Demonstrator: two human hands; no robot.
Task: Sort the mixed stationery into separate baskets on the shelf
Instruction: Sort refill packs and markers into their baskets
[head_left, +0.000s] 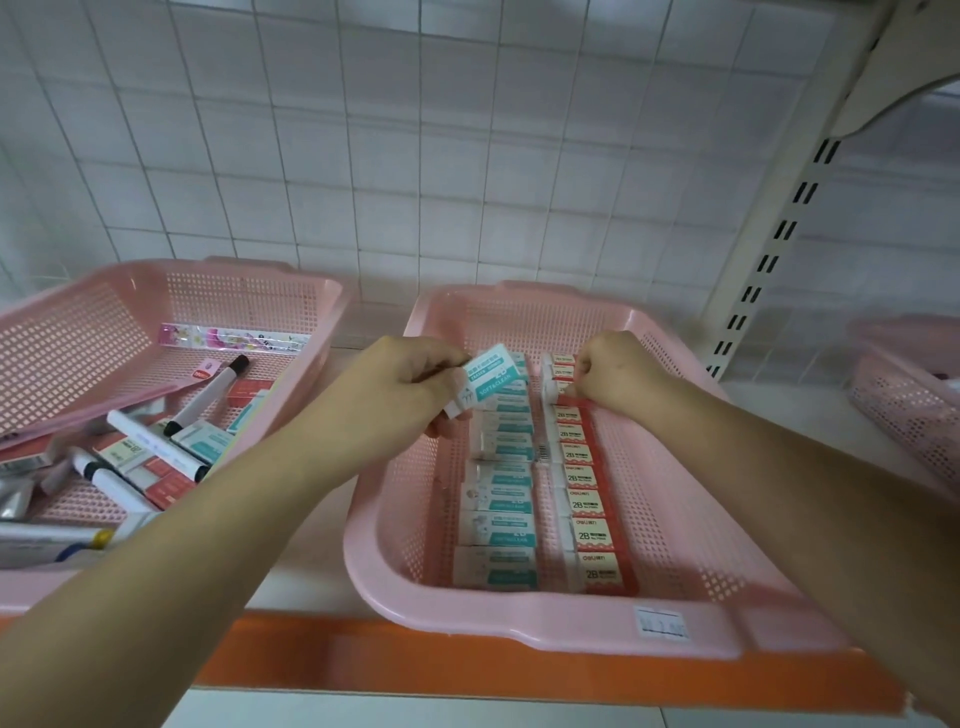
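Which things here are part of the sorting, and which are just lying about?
In the job:
left hand holding a teal eraser
right hand pinching at the red eraser row
teal eraser row
middle basket
left basket of mixed stationery, with markers

Lying about:
price label
slotted shelf upright
tiled wall
right basket at the frame edge

Middle basket (545, 623): two bare floor lanes run front to back. One lies between the left wall and the teal-label row (498, 519), the other between the red-label row (592, 509) and the right wall. The rows stand just beside each other. The far end is occupied by the left hand (395, 384), gripping an eraser (488, 376), and the right hand (618, 374), fingers curled onto the red-label row. The left forearm crosses the bare shelf (311, 582) strip beside the left basket (332, 312).
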